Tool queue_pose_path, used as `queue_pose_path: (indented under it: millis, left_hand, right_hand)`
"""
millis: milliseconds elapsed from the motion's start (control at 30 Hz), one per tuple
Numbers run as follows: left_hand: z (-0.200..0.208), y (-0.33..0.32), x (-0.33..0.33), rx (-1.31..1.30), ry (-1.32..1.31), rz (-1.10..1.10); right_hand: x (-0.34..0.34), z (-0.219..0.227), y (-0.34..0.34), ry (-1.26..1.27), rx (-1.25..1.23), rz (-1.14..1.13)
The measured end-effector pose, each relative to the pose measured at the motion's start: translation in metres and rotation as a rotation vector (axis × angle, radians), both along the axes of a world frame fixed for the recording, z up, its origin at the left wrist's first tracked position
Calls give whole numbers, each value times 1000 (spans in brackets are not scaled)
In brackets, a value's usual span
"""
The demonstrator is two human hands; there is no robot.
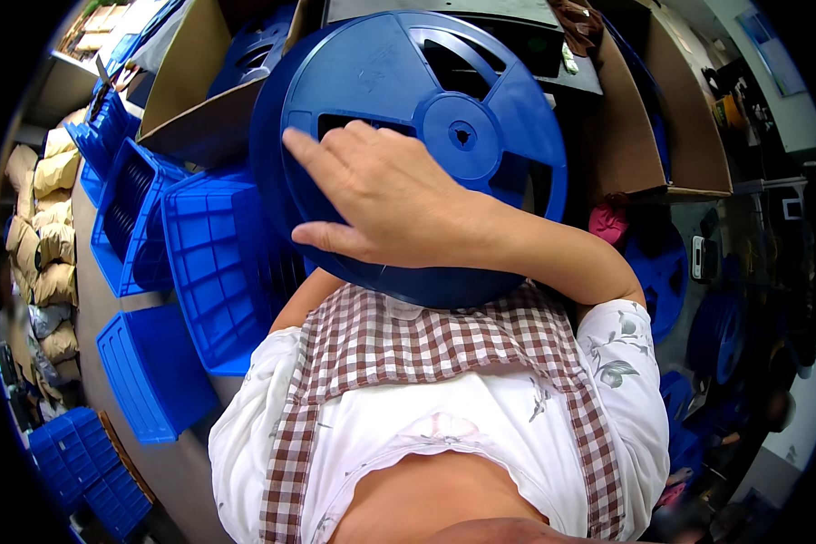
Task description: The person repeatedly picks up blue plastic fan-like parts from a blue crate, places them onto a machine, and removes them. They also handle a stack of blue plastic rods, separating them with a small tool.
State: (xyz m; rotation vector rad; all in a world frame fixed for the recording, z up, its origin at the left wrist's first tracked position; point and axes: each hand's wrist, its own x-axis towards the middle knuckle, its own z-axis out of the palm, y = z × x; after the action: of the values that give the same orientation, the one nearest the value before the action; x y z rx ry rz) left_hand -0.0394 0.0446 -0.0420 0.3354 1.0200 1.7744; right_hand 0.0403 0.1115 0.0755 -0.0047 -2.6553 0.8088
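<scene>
A large blue plastic reel (346,77) with cut-out windows and a round hub is tilted up in front of my chest. Across its face lies my right hand (372,186), reaching over from the right, index finger and thumb stretched apart. Whether the fingertips press on the reel or hover just over it is hard to tell. Of my left arm, only a short piece shows below the reel's left edge. My left hand is hidden behind the reel.
Cardboard boxes (199,122) holding blue reels stand at the far left and far right (621,100). Blue crates (213,272) are on the left, some with dark reels inside. More blue reels (718,335) stand at right. Tan packages (54,227) are piled along the left rim.
</scene>
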Motion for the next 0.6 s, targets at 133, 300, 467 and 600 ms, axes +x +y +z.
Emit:
queue_pose_path:
  millis: [133,300,467,600]
  left_hand:
    - [-2,-24,2,11,-92,31]
    - [6,-40,-14,32,-29,46]
    - [24,13,-7,-79,658,-101]
    - [31,58,1,14,1804,74]
  right_hand:
    - [21,0,2,237,104,24]
    - [97,-32,44,-105,-308,-434]
    - [80,-78,37,-93,-969,-325]
    - [74,-123,45,33,-1465,-340]
